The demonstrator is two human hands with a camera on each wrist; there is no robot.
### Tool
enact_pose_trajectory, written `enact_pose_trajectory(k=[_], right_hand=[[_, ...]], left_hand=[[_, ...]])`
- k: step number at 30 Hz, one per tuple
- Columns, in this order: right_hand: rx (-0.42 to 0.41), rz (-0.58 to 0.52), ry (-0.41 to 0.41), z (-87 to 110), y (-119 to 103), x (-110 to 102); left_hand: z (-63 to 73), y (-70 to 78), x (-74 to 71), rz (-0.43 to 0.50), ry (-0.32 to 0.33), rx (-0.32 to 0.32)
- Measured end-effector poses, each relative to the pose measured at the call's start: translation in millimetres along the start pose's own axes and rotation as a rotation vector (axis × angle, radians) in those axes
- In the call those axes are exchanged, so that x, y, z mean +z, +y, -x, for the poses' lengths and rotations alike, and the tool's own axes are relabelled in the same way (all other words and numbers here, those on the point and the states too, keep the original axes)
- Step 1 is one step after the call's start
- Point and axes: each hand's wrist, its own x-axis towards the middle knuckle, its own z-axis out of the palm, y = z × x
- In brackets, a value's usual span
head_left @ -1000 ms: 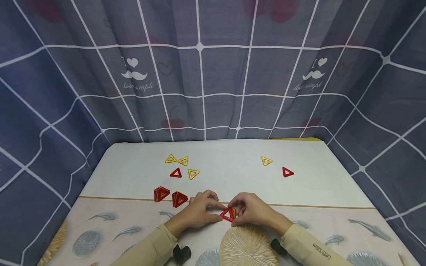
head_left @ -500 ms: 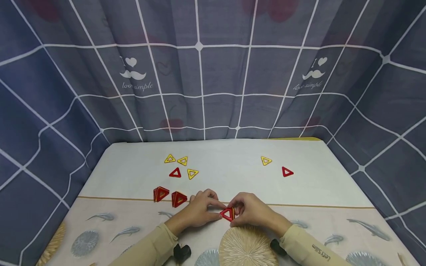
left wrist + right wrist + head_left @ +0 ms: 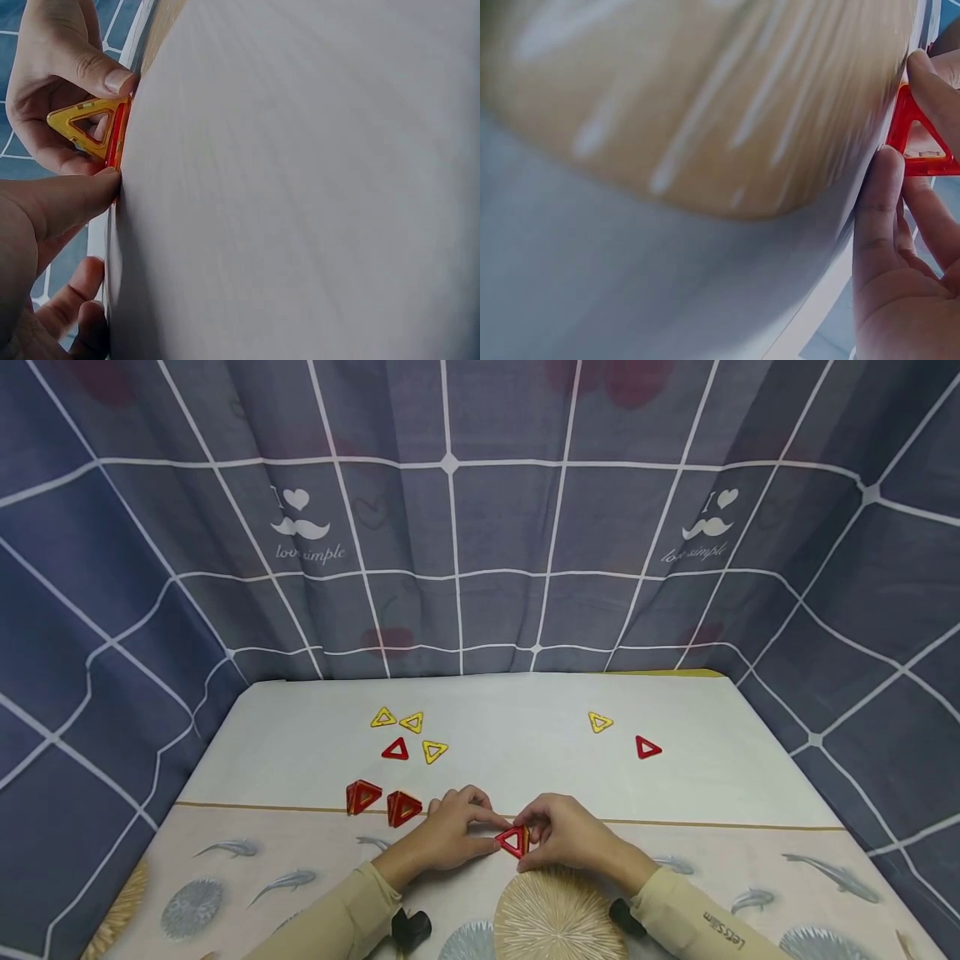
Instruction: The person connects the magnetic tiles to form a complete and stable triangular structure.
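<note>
Low in the middle of the head view, both hands meet at a small pyramid [image 3: 522,842] of red and yellow triangular magnetic tiles. My left hand [image 3: 448,837] pinches its left corner between thumb and index finger. From the other side, my right hand [image 3: 567,833] grips it with thumb and fingers. The left wrist view shows a yellow triangular tile [image 3: 66,120] standing beside a red one seen edge-on [image 3: 115,139]. A red tile face [image 3: 907,109] appears between the hands in the right wrist view. Fingers hide part of the pyramid.
Two red-and-yellow tile pyramids, left [image 3: 354,800] and right [image 3: 396,810], stand left of my hands. Loose yellow tiles [image 3: 383,723] and a red tile [image 3: 395,756] lie farther back. A yellow tile [image 3: 601,729] and red tile [image 3: 642,749] lie back right. A curtain [image 3: 495,610] hangs behind.
The hands stay in place around the pyramid, with at most a slight turn of the piece. The loose tiles and the other two pyramids have not moved.
</note>
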Motion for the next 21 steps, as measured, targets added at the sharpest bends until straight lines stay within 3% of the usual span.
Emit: enact_pose_trajectory(k=[21], right_hand=[[0.01, 0.019, 0.018, 0.2, -2.8, 0.8]], left_hand=[[-0.5, -0.3, 1.0, 0.008, -0.001, -0.018]])
